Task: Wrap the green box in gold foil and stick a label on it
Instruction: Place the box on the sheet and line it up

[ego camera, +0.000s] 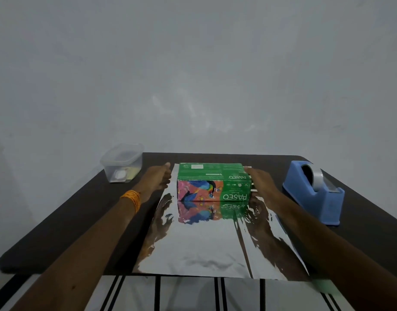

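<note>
Dark table [81, 212] carries the foil sheet [199, 245], spread flat (it reads silvery here). Green box [212, 182] sits at the sheet's far edge, unwrapped. Blue tape dispenser [316, 194] on the right, clear tub [121, 162] on the left. Right hand [261, 184] lies straight-fingered against the box's right end. Left hand [158, 178] is just beside the left end, fingers extended, gripping nothing. Recommendation: square the box to the foil's edge before folding, keeping the sheet uncreased
</note>
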